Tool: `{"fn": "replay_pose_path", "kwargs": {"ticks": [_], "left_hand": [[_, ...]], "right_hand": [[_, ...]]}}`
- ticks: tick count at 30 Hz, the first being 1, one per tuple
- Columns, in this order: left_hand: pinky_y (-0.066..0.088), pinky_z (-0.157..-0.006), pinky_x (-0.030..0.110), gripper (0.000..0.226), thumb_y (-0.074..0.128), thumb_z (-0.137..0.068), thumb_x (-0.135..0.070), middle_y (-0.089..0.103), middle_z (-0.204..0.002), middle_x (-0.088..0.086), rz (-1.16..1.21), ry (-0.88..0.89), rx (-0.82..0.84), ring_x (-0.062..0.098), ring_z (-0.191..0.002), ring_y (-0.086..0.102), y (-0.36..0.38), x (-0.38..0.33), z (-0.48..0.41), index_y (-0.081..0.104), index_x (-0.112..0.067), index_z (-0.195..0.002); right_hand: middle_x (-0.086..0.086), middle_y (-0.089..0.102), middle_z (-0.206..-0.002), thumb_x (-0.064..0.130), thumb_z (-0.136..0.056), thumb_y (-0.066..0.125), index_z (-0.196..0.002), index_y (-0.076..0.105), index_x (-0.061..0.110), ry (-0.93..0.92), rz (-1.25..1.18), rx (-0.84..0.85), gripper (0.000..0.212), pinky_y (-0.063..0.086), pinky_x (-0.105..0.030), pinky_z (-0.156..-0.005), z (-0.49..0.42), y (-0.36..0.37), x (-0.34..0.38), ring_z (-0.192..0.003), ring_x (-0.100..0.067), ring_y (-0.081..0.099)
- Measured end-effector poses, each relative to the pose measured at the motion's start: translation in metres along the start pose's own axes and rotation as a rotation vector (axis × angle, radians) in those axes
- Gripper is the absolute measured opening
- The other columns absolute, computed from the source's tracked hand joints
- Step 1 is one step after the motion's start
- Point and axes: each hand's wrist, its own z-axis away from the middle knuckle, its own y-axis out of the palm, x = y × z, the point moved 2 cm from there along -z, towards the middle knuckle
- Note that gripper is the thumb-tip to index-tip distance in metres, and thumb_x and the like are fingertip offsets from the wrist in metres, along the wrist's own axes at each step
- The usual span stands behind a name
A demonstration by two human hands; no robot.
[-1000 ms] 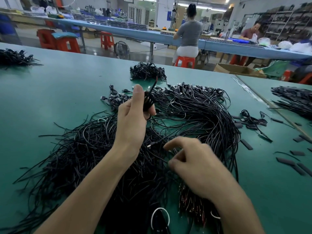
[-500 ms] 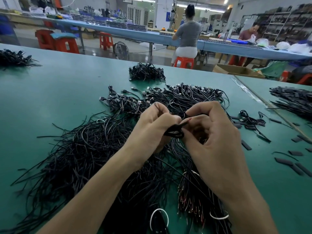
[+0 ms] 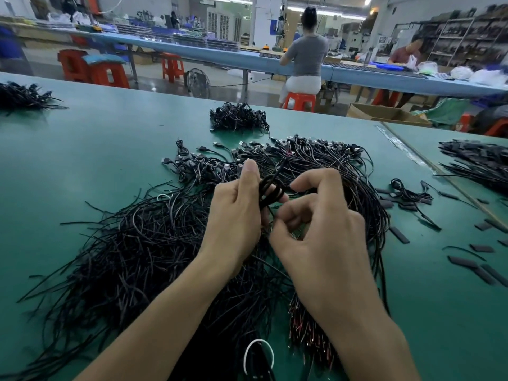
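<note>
A big heap of thin black cables [image 3: 143, 243] covers the green table [image 3: 82, 149] in front of me. My left hand [image 3: 236, 215] holds a small coil of black cable [image 3: 270, 189] upright, thumb raised beside it, above the heap's middle. My right hand [image 3: 319, 232] is close against it on the right, its fingers curled and pinching the cable just under the coil. Where the cable's loose end runs is hidden behind the fingers.
A small pile of coiled cables [image 3: 239, 118] lies farther back, another cable pile [image 3: 22, 96] at far left, more cables [image 3: 478, 163] at far right. Black sleeve pieces [image 3: 467, 264] scatter on the right. A white ring [image 3: 258, 356] lies near me. People sit at a blue bench behind.
One second ago the hands were apart, the left holding the coil up. The right hand came up to meet it, and both now work the coil, the left thumb lifted again.
</note>
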Motion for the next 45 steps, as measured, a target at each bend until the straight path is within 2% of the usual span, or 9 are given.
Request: {"fn": "replay_pose_path", "kwargs": {"ticks": [5,9,15,18,27,30,33,38,45], "left_hand": [[0.021,-0.045,0.029,0.06,0.041,-0.104,-0.049,0.034,-0.048,-0.003,-0.032,-0.015,0.061,0.015,-0.044,0.028,-0.005,0.004,-0.001,0.038,-0.023,-0.05],[0.017,-0.043,0.025,0.059,0.041,-0.104,-0.047,0.032,-0.05,0.001,-0.032,-0.235,0.33,0.013,-0.042,0.023,-0.002,0.006,0.002,0.043,-0.017,-0.054],[0.019,-0.04,0.012,0.035,0.032,-0.098,-0.005,0.038,-0.043,-0.002,-0.071,-0.488,0.481,0.008,-0.037,0.022,-0.008,0.008,0.002,0.049,-0.01,-0.068],[0.018,-0.038,0.011,0.053,0.037,-0.104,-0.019,0.04,-0.043,-0.003,-0.029,-0.564,0.525,0.007,-0.035,0.023,-0.006,0.011,0.004,0.051,-0.02,-0.053],[0.017,-0.035,0.014,0.044,0.044,-0.088,-0.061,0.037,-0.06,-0.006,0.1,-0.642,0.785,0.004,-0.044,0.022,-0.007,0.012,0.003,0.05,-0.022,-0.069],[0.02,-0.036,0.012,0.031,0.069,-0.06,-0.031,0.035,-0.059,-0.006,0.043,-0.616,0.92,0.002,-0.043,0.026,-0.01,0.006,0.005,0.049,-0.019,-0.081],[0.029,-0.04,0.016,0.029,0.077,-0.068,-0.013,0.041,-0.061,-0.008,-0.206,-0.455,0.987,0.004,-0.046,0.035,-0.012,0.004,0.01,0.053,-0.021,-0.083],[0.036,-0.045,0.015,0.02,0.068,-0.09,-0.007,0.048,-0.061,-0.015,-0.352,-0.441,0.928,-0.001,-0.049,0.043,-0.011,0.008,0.012,0.058,-0.025,-0.087],[0.026,-0.044,0.017,0.022,0.068,-0.079,-0.016,0.039,-0.063,-0.006,-0.214,-0.504,0.941,0.005,-0.051,0.033,-0.011,0.003,0.013,0.062,-0.034,-0.068]], "right_hand": [[0.011,0.058,-0.08,0.003,-0.087,0.069,-0.101,0.047,0.022,-0.211,0.201,0.011,0.032,0.051,-0.029,-0.071,0.0,0.011,0.008,-0.08,-0.011,0.058],[0.01,0.062,-0.083,-0.002,-0.082,0.073,-0.101,0.056,0.019,-0.257,0.374,0.099,0.033,0.046,-0.032,-0.081,0.0,0.007,0.005,-0.084,-0.013,0.052],[0.01,0.065,-0.089,0.0,-0.08,0.073,-0.099,0.063,0.021,-0.285,0.384,0.104,0.03,0.042,-0.032,-0.084,-0.001,0.007,0.004,-0.093,-0.015,0.055],[0.015,0.061,-0.087,0.003,-0.086,0.069,-0.101,0.06,0.024,-0.223,0.333,0.114,0.027,0.046,-0.032,-0.083,-0.001,0.009,-0.001,-0.088,-0.01,0.053],[0.017,0.062,-0.081,0.01,-0.089,0.07,-0.095,0.061,0.036,0.046,0.166,0.117,0.028,0.049,-0.021,-0.075,-0.005,-0.004,-0.022,-0.085,-0.002,0.059],[0.015,0.062,-0.081,0.008,-0.086,0.073,-0.094,0.061,0.037,0.079,0.111,0.187,0.033,0.043,-0.009,-0.073,-0.006,-0.01,-0.026,-0.085,-0.003,0.059],[0.018,0.061,-0.091,0.011,-0.087,0.072,-0.106,0.063,0.04,0.096,0.127,0.265,0.036,0.041,-0.006,-0.074,-0.005,-0.012,-0.029,-0.085,0.0,0.057],[0.017,0.066,-0.086,0.008,-0.085,0.073,-0.108,0.07,0.035,0.087,0.097,0.291,0.036,0.041,-0.005,-0.071,-0.004,-0.013,-0.033,-0.083,0.001,0.059],[0.018,0.066,-0.085,0.007,-0.08,0.078,-0.1,0.07,0.038,-0.035,0.047,0.261,0.038,0.046,-0.012,-0.062,-0.006,-0.018,-0.029,-0.073,-0.002,0.061]]}}
